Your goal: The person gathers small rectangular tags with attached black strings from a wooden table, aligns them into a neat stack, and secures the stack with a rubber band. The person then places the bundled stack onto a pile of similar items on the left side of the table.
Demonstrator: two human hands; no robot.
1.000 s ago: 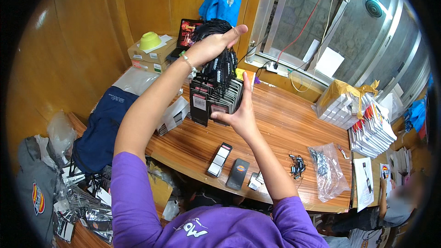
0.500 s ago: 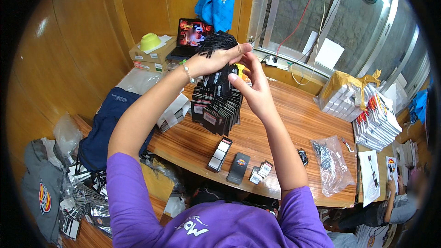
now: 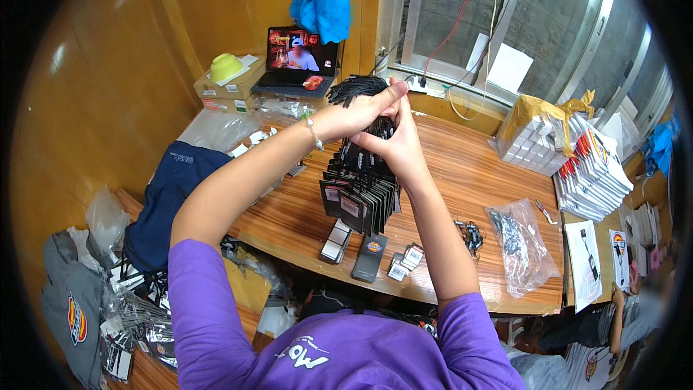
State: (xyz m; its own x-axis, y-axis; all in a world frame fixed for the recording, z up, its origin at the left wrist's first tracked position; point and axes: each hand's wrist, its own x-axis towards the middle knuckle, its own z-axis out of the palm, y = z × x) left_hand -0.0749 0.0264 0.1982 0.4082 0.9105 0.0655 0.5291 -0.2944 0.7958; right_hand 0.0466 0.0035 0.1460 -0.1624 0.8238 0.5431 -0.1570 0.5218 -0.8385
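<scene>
Two hands meet near the middle of the frame: the left hand (image 3: pixel 355 118) is closed round the black cords (image 3: pixel 356 89) of a bundle of black tags (image 3: pixel 361 202), and the right hand (image 3: pixel 404 148) lies against the cords from the right, thumb across them, fingers partly hidden, so I cannot tell how firmly it grips. The tags hang fanned out just below both hands. Lower down, on the table (image 3: pixel 455 166), lie a dark card (image 3: pixel 369 260) and small white labels (image 3: pixel 406 261); a clear plastic bag (image 3: pixel 523 253) lies at right, a laptop (image 3: pixel 299 83) stands upper left.
</scene>
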